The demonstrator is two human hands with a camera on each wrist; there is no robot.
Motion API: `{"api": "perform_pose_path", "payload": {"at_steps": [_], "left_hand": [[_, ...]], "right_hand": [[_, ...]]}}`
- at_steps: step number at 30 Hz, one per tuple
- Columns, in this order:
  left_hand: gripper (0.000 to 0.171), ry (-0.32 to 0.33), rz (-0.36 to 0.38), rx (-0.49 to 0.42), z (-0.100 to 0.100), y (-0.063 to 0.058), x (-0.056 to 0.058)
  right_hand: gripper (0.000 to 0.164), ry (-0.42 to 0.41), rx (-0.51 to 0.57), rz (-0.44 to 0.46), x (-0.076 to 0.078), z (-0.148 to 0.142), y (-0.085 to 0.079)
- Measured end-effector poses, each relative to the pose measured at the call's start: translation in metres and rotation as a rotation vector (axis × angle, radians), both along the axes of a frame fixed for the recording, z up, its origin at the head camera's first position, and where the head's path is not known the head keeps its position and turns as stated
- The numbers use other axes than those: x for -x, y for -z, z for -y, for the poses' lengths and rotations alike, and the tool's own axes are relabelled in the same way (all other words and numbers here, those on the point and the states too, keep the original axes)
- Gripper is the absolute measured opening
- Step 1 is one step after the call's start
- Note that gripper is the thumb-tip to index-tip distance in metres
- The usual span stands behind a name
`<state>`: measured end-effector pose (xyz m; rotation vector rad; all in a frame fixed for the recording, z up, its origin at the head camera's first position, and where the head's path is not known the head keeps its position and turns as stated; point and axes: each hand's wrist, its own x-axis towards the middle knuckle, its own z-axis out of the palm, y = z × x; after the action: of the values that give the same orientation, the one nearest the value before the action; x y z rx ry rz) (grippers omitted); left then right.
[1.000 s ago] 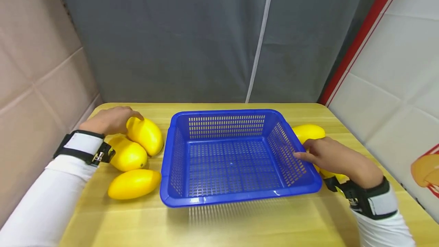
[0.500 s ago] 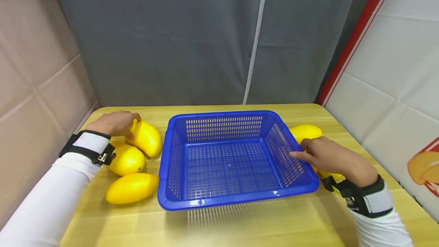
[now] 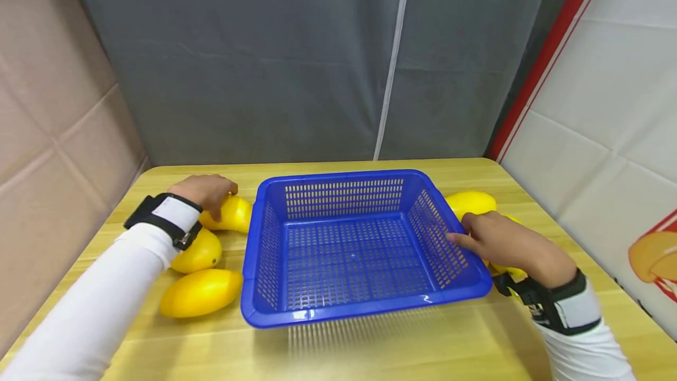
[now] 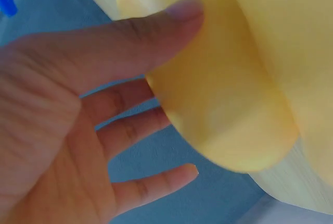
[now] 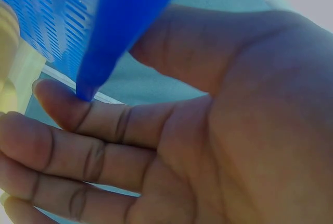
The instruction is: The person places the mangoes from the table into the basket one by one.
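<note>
On the left, my left hand (image 3: 207, 191) grips one end of a yellow mango (image 3: 236, 214) lying near the basket. The left wrist view shows my thumb on the near face of the mango (image 4: 218, 104), the fingers reaching behind it. Two more mangoes lie closer to me, one (image 3: 198, 250) partly under the wrist strap and one (image 3: 202, 293) at the front. My right hand (image 3: 499, 240) holds the right rim of a blue plastic basket (image 3: 365, 307), thumb inside and fingers outside. In the right wrist view the rim (image 5: 117, 41) sits between thumb and index finger.
Beyond the basket's right side lies another mango (image 3: 471, 201), with more yellow fruit partly hidden behind my right hand. Everything rests on a wooden table (image 3: 338, 351). A grey curtain (image 3: 254, 75) stands behind, with tiled side walls left and right.
My left hand has shifted right toward the basket, and the mango in it has turned to lie more sideways. The right hand keeps its hold on the rim; the view shifts slightly.
</note>
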<state>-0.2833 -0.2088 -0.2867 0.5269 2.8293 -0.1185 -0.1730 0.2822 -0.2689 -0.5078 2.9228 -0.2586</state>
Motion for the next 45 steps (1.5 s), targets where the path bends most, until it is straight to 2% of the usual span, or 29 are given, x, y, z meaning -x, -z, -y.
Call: {"api": "perform_pose_path", "payload": {"at_steps": [6,19,23,28,34,45], "left_hand": [[0.062,0.004,-0.014,0.057,-0.006,0.006,0.001],[0.05,0.018,-0.028,0.118,-0.014,0.006,0.001],[0.049,0.012,-0.029,0.118,-0.012,0.007,0.002],[0.058,-0.02,-0.007,0.092,-0.011,0.007,0.003],[0.063,-0.012,-0.05,0.078,-0.012,-0.001,0.0],[0.053,0.039,-0.188,0.13,-0.023,-0.03,-0.005]], "right_hand": [[0.036,-0.008,-0.011,-0.016,-0.001,0.002,-0.001],[0.036,0.004,-0.013,-0.004,-0.001,0.001,-0.001],[0.036,0.004,-0.009,-0.005,-0.002,0.001,0.0],[0.037,-0.003,-0.009,-0.016,-0.002,0.001,0.001],[0.038,-0.005,-0.006,-0.014,-0.001,0.002,0.001],[0.037,-0.015,-0.001,-0.024,-0.001,0.001,0.001]]}}
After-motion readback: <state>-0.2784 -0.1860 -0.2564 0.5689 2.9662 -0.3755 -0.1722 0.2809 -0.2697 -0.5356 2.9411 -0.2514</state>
